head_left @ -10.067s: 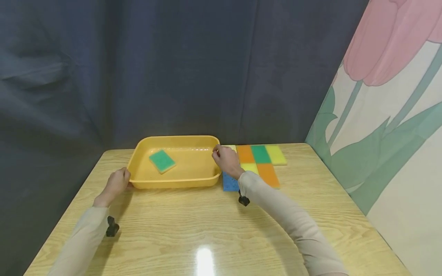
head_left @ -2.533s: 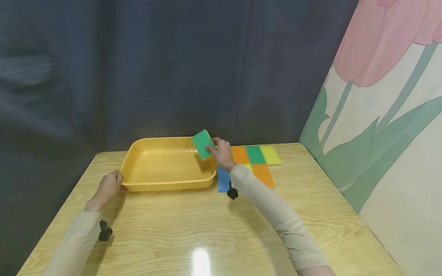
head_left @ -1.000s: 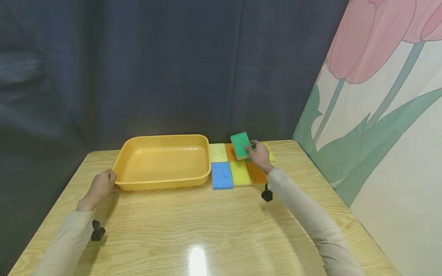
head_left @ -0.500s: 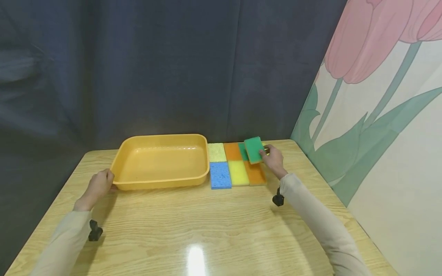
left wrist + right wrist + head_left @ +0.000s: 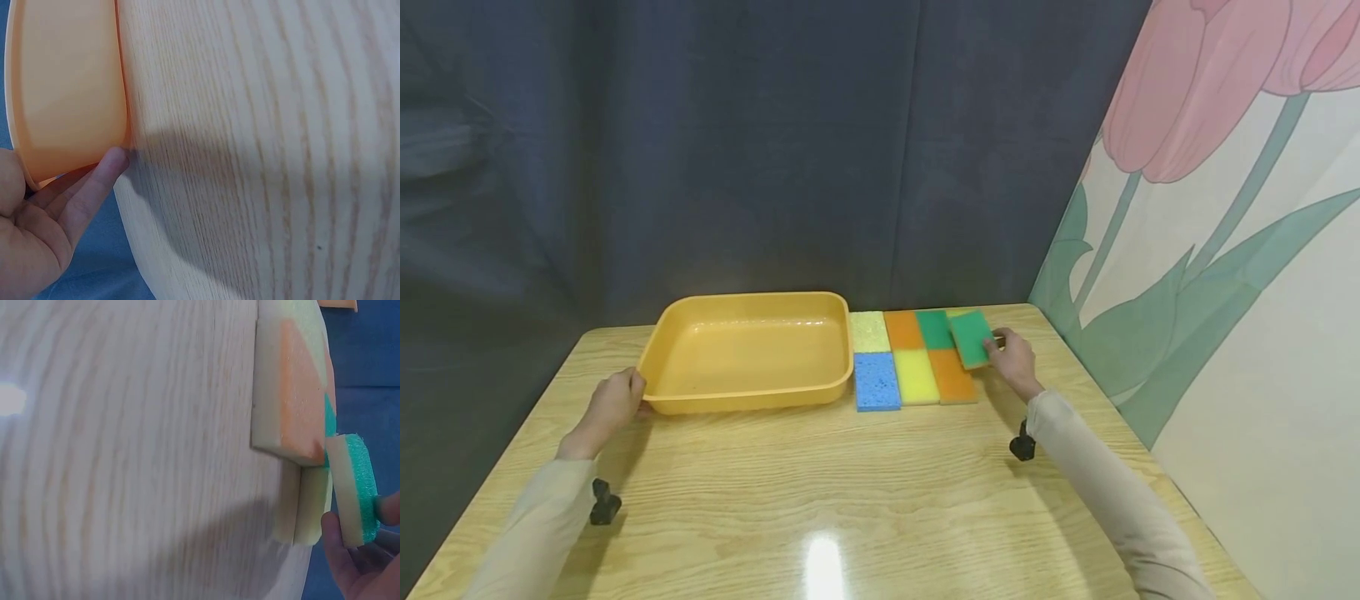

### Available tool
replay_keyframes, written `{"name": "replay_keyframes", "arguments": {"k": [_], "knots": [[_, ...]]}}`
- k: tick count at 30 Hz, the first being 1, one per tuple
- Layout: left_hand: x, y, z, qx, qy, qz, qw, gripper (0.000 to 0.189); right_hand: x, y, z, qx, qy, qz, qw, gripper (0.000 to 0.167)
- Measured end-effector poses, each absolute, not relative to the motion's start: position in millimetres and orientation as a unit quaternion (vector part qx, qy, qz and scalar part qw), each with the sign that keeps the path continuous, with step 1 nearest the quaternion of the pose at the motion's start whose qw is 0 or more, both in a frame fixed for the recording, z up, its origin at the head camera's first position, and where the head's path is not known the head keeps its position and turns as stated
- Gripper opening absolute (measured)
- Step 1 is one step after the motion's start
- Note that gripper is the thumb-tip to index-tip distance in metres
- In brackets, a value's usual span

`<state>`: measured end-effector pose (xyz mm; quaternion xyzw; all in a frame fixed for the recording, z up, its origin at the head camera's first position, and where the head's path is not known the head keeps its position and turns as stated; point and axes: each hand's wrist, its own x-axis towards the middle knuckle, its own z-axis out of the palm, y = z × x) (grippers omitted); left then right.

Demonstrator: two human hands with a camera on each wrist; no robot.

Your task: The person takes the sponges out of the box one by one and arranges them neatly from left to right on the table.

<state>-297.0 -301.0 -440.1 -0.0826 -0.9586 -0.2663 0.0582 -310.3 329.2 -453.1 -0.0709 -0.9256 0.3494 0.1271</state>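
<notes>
In the head view my left hand grips the near left corner of a yellow plastic tray; in the left wrist view its fingers lie against the tray's outer wall. My right hand pinches a green-topped sponge by its right edge. That sponge is tilted over the right end of two rows of sponges and covers most of a yellow sponge at the back. Seen from the right wrist, the held sponge shows a pale yellow layer under the green, with thumb and fingers on opposite faces.
Laid edge to edge right of the tray are a pale yellow sponge, an orange one and a green one. In front lie blue, yellow and orange sponges. A dark curtain hangs behind the wooden table.
The green sponge, lying in the tray earlier, was picked up by my right hand and carried right across the other sponges, lately lower. My left hand has kept its grip on the tray.
</notes>
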Motion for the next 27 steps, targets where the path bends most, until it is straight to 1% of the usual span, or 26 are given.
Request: {"name": "replay_keyframes", "arguments": {"k": [14,27], "knots": [[-297,-302,-442,-0.088,-0.958,-0.261,0.077,0.034,-288,348,-459,-0.082,-0.928,0.344,0.113,0.040],[-296,-302,-439,-0.091,-0.958,-0.262,0.068,0.035,-273,348,-466,-0.079,-0.932,0.340,0.100,0.039]]}}
